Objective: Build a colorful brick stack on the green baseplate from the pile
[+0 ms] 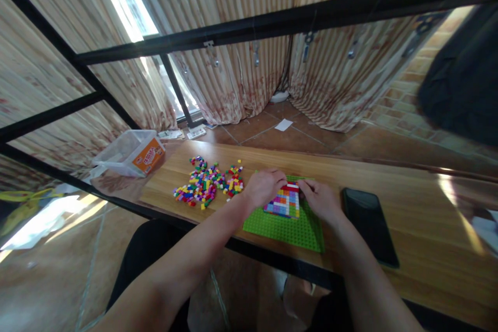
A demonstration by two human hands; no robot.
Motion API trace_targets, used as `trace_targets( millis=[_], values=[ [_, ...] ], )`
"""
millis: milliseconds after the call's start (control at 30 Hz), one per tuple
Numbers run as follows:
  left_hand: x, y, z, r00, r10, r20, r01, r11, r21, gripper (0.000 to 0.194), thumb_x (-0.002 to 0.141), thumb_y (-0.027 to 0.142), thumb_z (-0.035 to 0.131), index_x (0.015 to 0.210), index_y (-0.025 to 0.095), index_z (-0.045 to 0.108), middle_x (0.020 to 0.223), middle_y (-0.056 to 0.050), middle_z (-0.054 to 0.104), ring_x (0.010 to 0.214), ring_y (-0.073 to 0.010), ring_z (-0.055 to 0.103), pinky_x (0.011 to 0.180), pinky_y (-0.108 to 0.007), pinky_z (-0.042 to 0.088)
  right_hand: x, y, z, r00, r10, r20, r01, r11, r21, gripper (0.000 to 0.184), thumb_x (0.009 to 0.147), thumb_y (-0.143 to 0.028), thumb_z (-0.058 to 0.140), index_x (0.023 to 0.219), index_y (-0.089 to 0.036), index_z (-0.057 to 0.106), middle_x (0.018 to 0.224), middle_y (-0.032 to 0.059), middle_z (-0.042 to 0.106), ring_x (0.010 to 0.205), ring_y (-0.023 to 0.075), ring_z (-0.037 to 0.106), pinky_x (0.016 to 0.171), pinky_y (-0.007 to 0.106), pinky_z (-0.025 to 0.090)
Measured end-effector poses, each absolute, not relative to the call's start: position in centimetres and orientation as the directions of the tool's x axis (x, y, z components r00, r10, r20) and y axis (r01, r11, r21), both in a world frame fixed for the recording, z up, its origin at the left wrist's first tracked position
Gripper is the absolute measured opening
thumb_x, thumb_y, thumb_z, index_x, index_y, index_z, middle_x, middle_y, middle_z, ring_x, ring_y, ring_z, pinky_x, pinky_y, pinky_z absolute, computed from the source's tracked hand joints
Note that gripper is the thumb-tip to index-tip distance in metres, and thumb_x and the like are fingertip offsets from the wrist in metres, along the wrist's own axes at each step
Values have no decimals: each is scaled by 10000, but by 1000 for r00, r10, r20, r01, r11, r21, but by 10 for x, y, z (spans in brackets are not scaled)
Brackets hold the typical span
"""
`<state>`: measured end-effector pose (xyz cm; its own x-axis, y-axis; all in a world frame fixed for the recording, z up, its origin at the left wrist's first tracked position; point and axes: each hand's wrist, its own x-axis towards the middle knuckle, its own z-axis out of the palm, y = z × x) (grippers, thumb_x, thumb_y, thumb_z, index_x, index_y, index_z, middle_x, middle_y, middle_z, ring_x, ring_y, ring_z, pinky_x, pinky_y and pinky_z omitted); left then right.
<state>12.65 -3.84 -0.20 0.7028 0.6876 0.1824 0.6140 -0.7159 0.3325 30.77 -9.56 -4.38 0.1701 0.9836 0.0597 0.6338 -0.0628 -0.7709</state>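
Observation:
A green studded baseplate point(288, 231) lies on the wooden table. On its upper half sits a flat build of toy bricks point(283, 204), a colourful patchwork with a red and white row along the far edge. My left hand point(266, 187) reaches over the build's far left corner, its fingers bent and closed against that edge. At the far right corner, my right hand point(321, 199) is closed with thumb and fingertips on the side of the build. Both hands hide parts of the far edge, and any single small brick between the fingers cannot be made out.
Loose coloured bricks point(204, 182) spread over the table left of the baseplate. A black phone point(369, 225) lies to the right. Past the table's left end stands a clear plastic tub point(134, 151) with an orange label. A black metal bar point(249, 31) crosses above the far side.

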Motion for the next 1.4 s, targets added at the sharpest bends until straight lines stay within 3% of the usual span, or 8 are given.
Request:
trace_targets(
  millis=[167, 400, 733, 967, 1400],
  values=[
    [129, -32, -6, 688, 678, 260, 521, -710, 473, 197, 880, 265, 545, 807, 189, 712, 923, -24, 666, 874, -140, 607, 812, -258, 467, 308, -95, -46, 164, 985, 61, 626, -56, -778, 437, 868, -454, 386, 809, -181, 722, 669, 37, 689, 639, 190, 610, 599, 274, 403],
    [135, -21, -7, 651, 740, 168, 560, -618, 552, 164, 834, 243, 590, 767, 169, 720, 849, -25, 685, 832, -146, 610, 790, -258, 467, 308, -94, -46, 168, 985, 45, 634, -73, -770, 448, 870, -447, 384, 895, -161, 728, 720, 54, 702, 674, 199, 616, 629, 282, 409],
    [134, -34, -11, 672, 682, 289, 579, -727, 370, 178, 890, 245, 522, 836, 165, 672, 921, -39, 667, 910, -172, 587, 855, -317, 436, 307, -95, -45, 157, 986, 53, 646, -62, -761, 442, 878, -435, 378, 870, -170, 732, 725, 51, 705, 682, 200, 622, 629, 278, 408],
    [126, -40, -17, 692, 642, 330, 547, -765, 341, 198, 906, 177, 463, 921, 185, 660, 977, -29, 676, 953, -167, 587, 869, -321, 418, 307, -94, -45, 152, 987, 57, 661, -58, -748, 452, 884, -433, 372, 926, -161, 730, 775, 69, 720, 723, 211, 638, 648, 282, 417],
    [128, -51, -21, 690, 604, 400, 629, -773, 82, 234, 918, 210, 440, 874, 196, 669, 864, -20, 684, 858, -191, 580, 1016, -451, 292, 306, -95, -45, 146, 986, 78, 689, -45, -723, 439, 892, -422, 368, 881, -175, 730, 783, 70, 722, 717, 207, 634, 651, 283, 414]
  ],
)
